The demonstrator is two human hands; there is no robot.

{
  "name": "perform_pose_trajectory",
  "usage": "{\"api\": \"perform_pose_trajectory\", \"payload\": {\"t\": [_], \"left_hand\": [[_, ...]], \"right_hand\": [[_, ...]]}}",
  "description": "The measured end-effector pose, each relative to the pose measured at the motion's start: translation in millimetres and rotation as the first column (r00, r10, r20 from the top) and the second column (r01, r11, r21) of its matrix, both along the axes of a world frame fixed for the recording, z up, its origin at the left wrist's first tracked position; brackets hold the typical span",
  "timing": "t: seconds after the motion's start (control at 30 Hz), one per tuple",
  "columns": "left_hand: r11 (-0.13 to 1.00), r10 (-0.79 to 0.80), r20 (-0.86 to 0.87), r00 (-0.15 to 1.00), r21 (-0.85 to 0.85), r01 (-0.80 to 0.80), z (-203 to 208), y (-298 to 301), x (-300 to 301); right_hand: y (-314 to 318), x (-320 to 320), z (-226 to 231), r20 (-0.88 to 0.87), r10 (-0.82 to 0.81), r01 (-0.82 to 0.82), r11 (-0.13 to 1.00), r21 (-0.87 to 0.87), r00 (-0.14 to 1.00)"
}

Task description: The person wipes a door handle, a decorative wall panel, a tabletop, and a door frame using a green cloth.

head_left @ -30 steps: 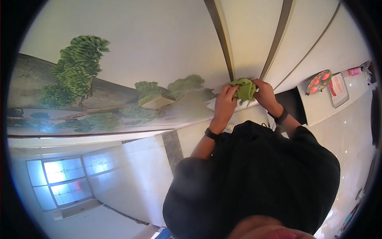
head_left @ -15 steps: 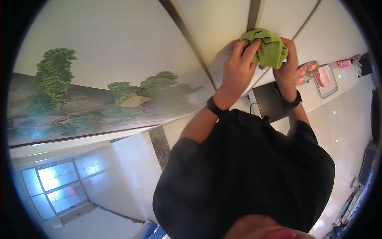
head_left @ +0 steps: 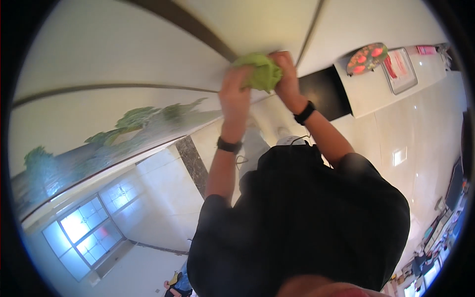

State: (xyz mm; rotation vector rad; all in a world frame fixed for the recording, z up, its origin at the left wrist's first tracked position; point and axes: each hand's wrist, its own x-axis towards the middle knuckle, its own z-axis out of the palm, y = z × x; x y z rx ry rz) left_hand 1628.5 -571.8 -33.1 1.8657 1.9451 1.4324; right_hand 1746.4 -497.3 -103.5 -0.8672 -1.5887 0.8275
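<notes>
A crumpled green cloth (head_left: 264, 74) is bunched between my two hands, up against the pale wall panel. My left hand (head_left: 235, 96), smeared by motion, grips the cloth from its left side, with a black band round that wrist. On the opposite side, my right hand (head_left: 288, 81) has its fingers closed over the cloth's right edge; a black band circles this wrist too. Whether anything lies inside the bundle is hidden by its folds.
A dark strip (head_left: 193, 27) runs down the wall to the cloth. A painted landscape (head_left: 138, 119) covers the wall at left. On a white ledge at right stand a dark plate with red patterns (head_left: 366, 59) and a clear-lidded tray (head_left: 400, 72), beside a black recess (head_left: 326, 94).
Both hands and the green cloth have moved left and slightly down, toward my body. My view has shifted too, so my legs now show below the cloth.
</notes>
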Motion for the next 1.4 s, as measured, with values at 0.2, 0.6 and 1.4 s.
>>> {"api": "perform_pose_trajectory", "payload": {"t": [0.2,0.6,1.4], "left_hand": [[0.962,0.04,-0.052,0.998,-0.267,-0.053,-52.1,-14.2,-3.8],[0.807,0.331,0.539,0.775,-0.587,0.064,-157.8,-142.4,89.8],[0.55,0.206,0.545,0.813,-0.751,0.365,-237.6,-163.5,303.2]], "right_hand": [[-33.1,-10.8,-44.2,0.229,0.033,0.031,0.962,-0.27,0.973],[-127.4,82.7,-111.3,0.131,0.248,-0.117,0.779,-0.615,0.96],[-158.4,364.8,-168.2,-0.012,0.652,-0.469,0.532,-0.705,0.758]]}}
